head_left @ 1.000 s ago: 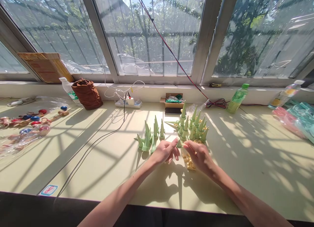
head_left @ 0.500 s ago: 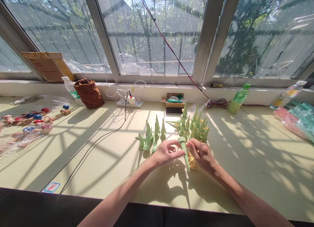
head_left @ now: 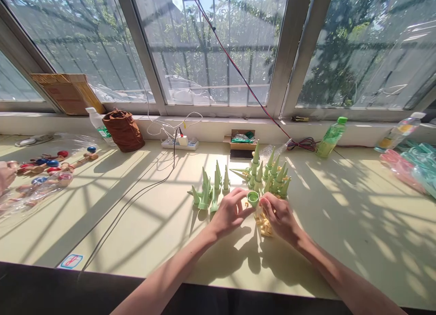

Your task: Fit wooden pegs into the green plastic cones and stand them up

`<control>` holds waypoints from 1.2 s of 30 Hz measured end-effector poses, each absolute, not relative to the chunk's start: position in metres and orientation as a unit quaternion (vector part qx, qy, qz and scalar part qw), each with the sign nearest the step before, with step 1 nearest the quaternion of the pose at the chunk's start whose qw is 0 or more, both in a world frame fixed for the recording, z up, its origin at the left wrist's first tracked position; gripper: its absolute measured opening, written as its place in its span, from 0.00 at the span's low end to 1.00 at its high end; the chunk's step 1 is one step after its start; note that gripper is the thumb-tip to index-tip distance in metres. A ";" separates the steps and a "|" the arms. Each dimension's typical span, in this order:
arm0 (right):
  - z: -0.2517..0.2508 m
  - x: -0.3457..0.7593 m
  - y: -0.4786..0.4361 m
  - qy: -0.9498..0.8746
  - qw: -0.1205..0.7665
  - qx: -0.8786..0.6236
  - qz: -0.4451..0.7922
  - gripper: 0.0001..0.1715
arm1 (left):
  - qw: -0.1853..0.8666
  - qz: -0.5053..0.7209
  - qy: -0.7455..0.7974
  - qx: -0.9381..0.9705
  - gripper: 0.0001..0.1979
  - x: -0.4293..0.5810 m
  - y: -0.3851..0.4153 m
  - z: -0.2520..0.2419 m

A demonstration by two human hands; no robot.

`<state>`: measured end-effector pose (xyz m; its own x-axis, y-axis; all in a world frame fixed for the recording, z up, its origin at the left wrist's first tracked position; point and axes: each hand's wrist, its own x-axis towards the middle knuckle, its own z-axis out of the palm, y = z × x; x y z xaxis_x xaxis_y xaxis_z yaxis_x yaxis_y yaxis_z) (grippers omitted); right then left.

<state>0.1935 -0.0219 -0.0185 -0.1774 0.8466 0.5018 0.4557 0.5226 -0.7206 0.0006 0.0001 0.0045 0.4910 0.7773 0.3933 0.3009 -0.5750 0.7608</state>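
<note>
My left hand (head_left: 231, 210) pinches a green plastic spike (head_left: 252, 198) at its rim, its round hollow end turned up towards me. Close on the right of the rim, my right hand (head_left: 279, 213) has thumb and forefinger pressed together; what they hold is too small to make out. Below the fingers lies a heap of small yellow plastic pieces (head_left: 265, 226), partly covered by my right hand. Behind my hands stands a cluster of green spikes (head_left: 259, 174), some with yellow bits among them. Several more green spikes (head_left: 204, 194) stand or lean to the left.
An open cardboard box (head_left: 242, 142) sits at the back. A green bottle (head_left: 332, 137) and plastic bags (head_left: 412, 165) are on the right. Further left are a power strip (head_left: 180, 144), cables, a brown bag (head_left: 123, 130) and wooden toys (head_left: 51, 163). Another person's hand (head_left: 5, 176) shows at the left edge.
My left hand has tilted the green spike, so its open end now faces me instead of its point hanging down. Another person's hand has appeared at the far left.
</note>
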 end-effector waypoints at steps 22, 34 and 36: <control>-0.013 0.194 -0.020 -0.781 0.464 -0.388 0.157 0.17 | 0.627 0.308 0.351 0.624 0.28 0.000 0.000 0.009; -0.011 0.194 -0.023 -0.765 0.455 -0.431 0.152 0.21 | 0.400 0.353 0.324 0.782 0.11 0.001 -0.004 0.011; -0.011 0.194 -0.022 -0.763 0.454 -0.435 0.150 0.21 | 0.372 0.355 0.321 0.795 0.11 0.001 -0.005 0.009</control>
